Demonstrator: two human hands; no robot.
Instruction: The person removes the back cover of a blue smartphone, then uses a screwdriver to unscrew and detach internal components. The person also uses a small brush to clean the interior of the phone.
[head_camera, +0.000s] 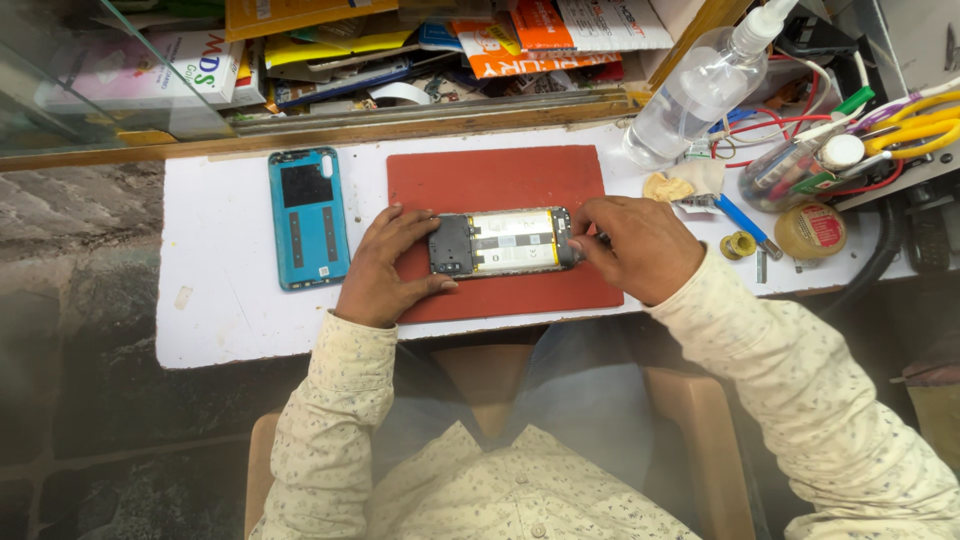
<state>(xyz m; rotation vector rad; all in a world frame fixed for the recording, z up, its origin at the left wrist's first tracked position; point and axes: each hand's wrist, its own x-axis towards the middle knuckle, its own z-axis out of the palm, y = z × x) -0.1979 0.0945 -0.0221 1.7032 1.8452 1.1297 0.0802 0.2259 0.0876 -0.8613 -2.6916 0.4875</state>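
Observation:
An opened phone (503, 241) with its battery and circuit board showing lies on a red mat (500, 180) on a white worktop (225, 320). My left hand (385, 268) grips the phone's left end, thumb under its lower edge. My right hand (640, 245) pinches the phone's right end with the fingers closed around it. The phone's blue back cover (307, 218) lies inside up on the worktop, to the left of the mat.
A clear spray bottle (695, 95) stands at the back right beside a jar of tools (800, 170), red wires and yellow-handled pliers (915, 125). A blue-handled tool (740, 222), a solder spool (740, 245) and a small tin (812, 230) lie right of the mat. Boxes fill the shelf behind.

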